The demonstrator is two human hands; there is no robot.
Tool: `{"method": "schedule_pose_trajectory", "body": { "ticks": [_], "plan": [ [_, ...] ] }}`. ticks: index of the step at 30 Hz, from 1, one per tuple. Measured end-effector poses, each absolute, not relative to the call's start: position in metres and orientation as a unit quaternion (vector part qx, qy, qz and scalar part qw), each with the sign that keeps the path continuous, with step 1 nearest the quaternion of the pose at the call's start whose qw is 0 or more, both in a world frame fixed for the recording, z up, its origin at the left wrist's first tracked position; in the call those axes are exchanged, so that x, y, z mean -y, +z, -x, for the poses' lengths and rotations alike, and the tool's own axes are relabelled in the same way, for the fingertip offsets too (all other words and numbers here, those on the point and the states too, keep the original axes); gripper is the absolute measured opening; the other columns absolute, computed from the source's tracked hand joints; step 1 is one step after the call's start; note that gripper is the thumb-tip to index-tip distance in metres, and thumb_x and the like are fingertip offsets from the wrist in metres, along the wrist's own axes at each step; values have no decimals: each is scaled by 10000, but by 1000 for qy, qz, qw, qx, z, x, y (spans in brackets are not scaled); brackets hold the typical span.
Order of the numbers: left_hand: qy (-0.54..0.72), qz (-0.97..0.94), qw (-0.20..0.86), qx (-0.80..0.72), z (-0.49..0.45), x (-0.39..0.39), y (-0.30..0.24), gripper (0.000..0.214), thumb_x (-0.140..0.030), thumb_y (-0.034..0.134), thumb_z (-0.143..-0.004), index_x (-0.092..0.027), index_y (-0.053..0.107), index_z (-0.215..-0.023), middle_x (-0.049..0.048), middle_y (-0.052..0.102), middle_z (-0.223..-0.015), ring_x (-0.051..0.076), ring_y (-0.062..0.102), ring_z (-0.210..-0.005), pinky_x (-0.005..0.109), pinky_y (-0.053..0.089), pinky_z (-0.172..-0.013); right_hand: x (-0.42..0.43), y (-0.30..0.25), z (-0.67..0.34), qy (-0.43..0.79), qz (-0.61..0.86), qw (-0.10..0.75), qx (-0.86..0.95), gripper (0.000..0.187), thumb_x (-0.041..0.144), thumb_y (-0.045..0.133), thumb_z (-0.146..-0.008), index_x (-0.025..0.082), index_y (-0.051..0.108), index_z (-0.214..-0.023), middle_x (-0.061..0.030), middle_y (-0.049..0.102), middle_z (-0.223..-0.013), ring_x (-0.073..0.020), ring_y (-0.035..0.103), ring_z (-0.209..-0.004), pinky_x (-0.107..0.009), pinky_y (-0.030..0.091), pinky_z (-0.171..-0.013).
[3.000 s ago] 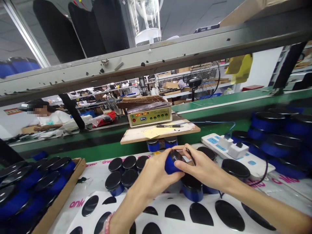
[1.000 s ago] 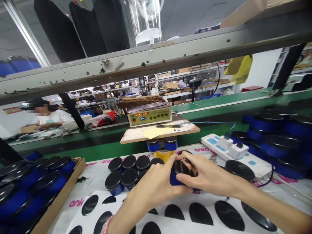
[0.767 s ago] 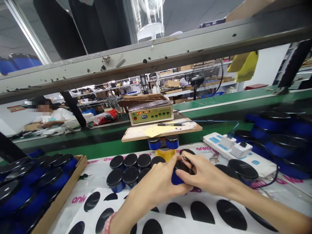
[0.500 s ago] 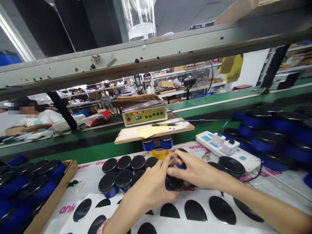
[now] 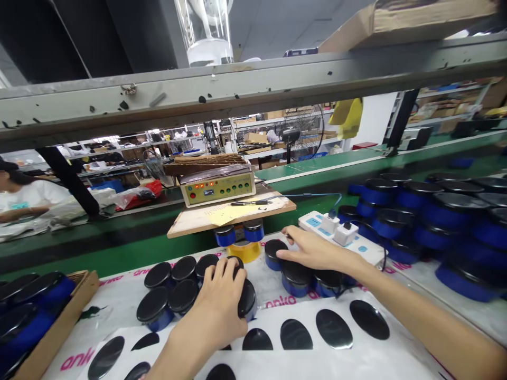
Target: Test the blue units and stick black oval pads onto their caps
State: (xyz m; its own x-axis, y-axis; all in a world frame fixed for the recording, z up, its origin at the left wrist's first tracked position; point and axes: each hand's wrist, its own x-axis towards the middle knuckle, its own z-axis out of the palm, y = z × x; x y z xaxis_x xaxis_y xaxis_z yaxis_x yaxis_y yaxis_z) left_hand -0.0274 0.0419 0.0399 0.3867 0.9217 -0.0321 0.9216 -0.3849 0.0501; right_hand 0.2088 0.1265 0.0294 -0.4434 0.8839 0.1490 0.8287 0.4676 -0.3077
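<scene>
My left hand (image 5: 217, 311) lies over a blue round puck with a black top (image 5: 248, 298), fingers curled down on it at the right edge of a cluster of like pucks (image 5: 171, 285). My right hand (image 5: 312, 252) reaches farther back. Its thumb and fingers close round the rim of another blue puck (image 5: 273, 249) beside the white power strip (image 5: 358, 246). Two more pucks (image 5: 296, 277) sit under the right wrist.
A white sheet of black oval stickers (image 5: 295, 334) lies nearest me. A tester box (image 5: 217, 188) stands on a wooden board (image 5: 198, 226) above a yellow tape roll (image 5: 245, 252). Pucks fill a cardboard tray (image 5: 55, 327) at left and stack up at right (image 5: 435, 211). A co-worker (image 5: 24, 196) sits far left.
Both hands held one puck together; they have parted. The left hand carried it down to the cluster, and the right hand moved back to another puck. The view swung right.
</scene>
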Motion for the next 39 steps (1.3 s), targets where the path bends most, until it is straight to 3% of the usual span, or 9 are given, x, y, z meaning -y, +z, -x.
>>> {"method": "schedule_pose_trajectory", "body": {
  "ticks": [5,10,14,18,22,27,31,39],
  "plan": [
    [-10,-811,81,-580,26,-47,35,657,-292,552,-565,-192,524,-1214,158,324,-1437,371,182,-1355,541,180,-1056,-131,13,-189,87,523,167,831,266,429,550,-802,205,410,-778,-22,605,-784,-161,566,-673,-243,345,-551],
    [-29,-781,137,-609,28,-49,37,704,-278,584,-550,-214,498,-1246,163,179,-1511,416,92,-1374,596,163,-1045,-137,23,-201,59,569,158,805,234,386,521,-825,204,403,-736,-39,602,-717,-187,580,-675,-257,335,-556],
    [-22,-784,141,-605,28,-48,36,708,-266,585,-561,-212,495,-1261,162,174,-1515,418,93,-1372,590,160,-1053,-131,48,-234,41,622,133,770,282,441,375,-906,200,427,-769,-62,621,-767,-205,603,-692,-268,348,-563],
    [-25,-783,132,-607,26,-47,36,683,-245,584,-557,-206,521,-1236,162,187,-1511,421,109,-1368,577,169,-1058,-106,51,-270,13,688,94,719,188,370,428,-870,183,449,-871,-125,623,-913,-290,623,-763,-299,347,-548],
    [-38,-779,133,-612,23,-47,39,716,-245,586,-564,-208,494,-1273,158,173,-1515,425,103,-1367,582,170,-1057,-95,27,-281,33,686,67,723,160,353,471,-847,195,447,-840,-99,621,-893,-266,630,-754,-308,381,-570],
    [-49,-776,131,-615,22,-47,40,724,-229,576,-561,-215,489,-1280,144,169,-1519,427,102,-1367,585,171,-1057,-106,10,-277,34,668,99,736,185,392,460,-850,214,413,-834,-70,591,-941,-225,607,-827,-305,410,-656],
    [-49,-779,123,-613,25,-48,35,726,-242,565,-564,-224,478,-1285,133,165,-1522,414,89,-1373,580,164,-1061,-109,7,-276,26,675,129,726,271,478,472,-829,214,416,-810,-74,595,-914,-228,601,-782,-308,401,-629],
    [-55,-776,128,-615,23,-47,37,743,-241,561,-578,-201,459,-1312,142,142,-1524,390,77,-1381,560,159,-1072,-114,12,-258,6,678,209,704,236,430,492,-813,201,436,-793,-58,610,-797,-200,580,-658,-280,350,-537]
  ]
}}
